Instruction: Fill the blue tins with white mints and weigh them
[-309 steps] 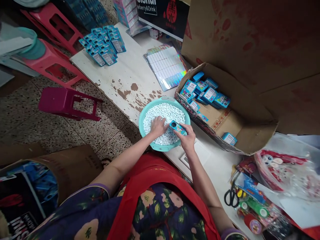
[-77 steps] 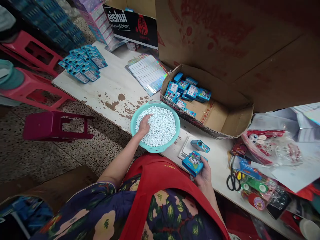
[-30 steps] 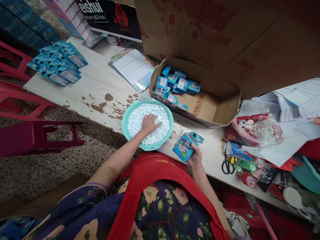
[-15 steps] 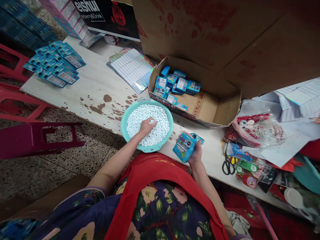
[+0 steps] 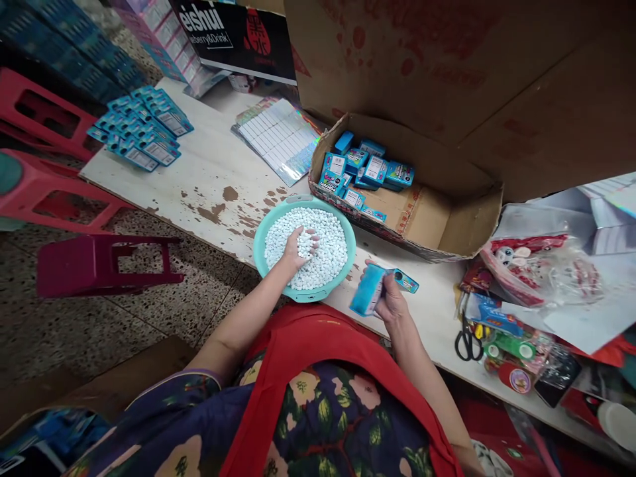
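Note:
My left hand (image 5: 299, 250) is in the light-green basin (image 5: 260, 262), palm up, with a scoop of small white candies (image 5: 307, 245) resting on the palm and partly curled fingers. More of the same white candies (image 5: 328, 258) fill the basin around it. To the right of the basin, my right hand (image 5: 392, 301) is closed around a blue candy box (image 5: 368, 290), which is held tilted and slightly blurred. Just beyond this hand lies another blue box (image 5: 407, 281), partly hidden by it.
Behind the basin, an open cardboard carton (image 5: 447, 228) has several blue boxes (image 5: 375, 171) in its left part. Rows of blue packs (image 5: 149, 129) stand at the table's left end. Sticker sheets (image 5: 281, 139), scissors (image 5: 468, 341) and a plum stool (image 5: 64, 265) are also around.
My left hand has turned from fingers down in the candies to palm up with candies on it. The box in my right hand has tilted, its printed front turning away. The view has shifted slightly.

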Tool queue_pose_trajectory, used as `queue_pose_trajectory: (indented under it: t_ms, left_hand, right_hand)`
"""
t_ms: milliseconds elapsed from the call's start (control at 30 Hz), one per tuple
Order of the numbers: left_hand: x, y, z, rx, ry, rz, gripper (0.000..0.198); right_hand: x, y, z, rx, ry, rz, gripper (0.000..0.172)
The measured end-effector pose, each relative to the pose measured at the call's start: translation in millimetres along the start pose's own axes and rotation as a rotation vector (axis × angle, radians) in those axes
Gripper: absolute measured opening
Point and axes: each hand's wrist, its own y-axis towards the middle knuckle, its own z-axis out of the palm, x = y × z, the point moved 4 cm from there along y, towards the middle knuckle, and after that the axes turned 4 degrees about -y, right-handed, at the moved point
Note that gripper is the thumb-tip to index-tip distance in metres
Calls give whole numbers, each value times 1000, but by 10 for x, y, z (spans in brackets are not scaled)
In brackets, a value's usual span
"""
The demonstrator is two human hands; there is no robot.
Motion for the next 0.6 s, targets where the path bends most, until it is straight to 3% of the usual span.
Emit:
queue_pose_trajectory:
  t_ms: [133,233,400,600]
  left_hand:
    - [19,-17,56,-31,-11,-27,19]
    - [-80,-176,211,11,-27,6,18]
    - [-246,-534,596,129,-1,216,21]
    - [-185,-561,656,39,-2,407,25]
  right_hand:
    - [87,25,110,-54,-216,-121,55]
    - [122,54,272,-92,-529,-284,45]
    - [4,201,600,-93,-983,-672,38]
    - [-146,297,836,-63,-1194,-810,33]
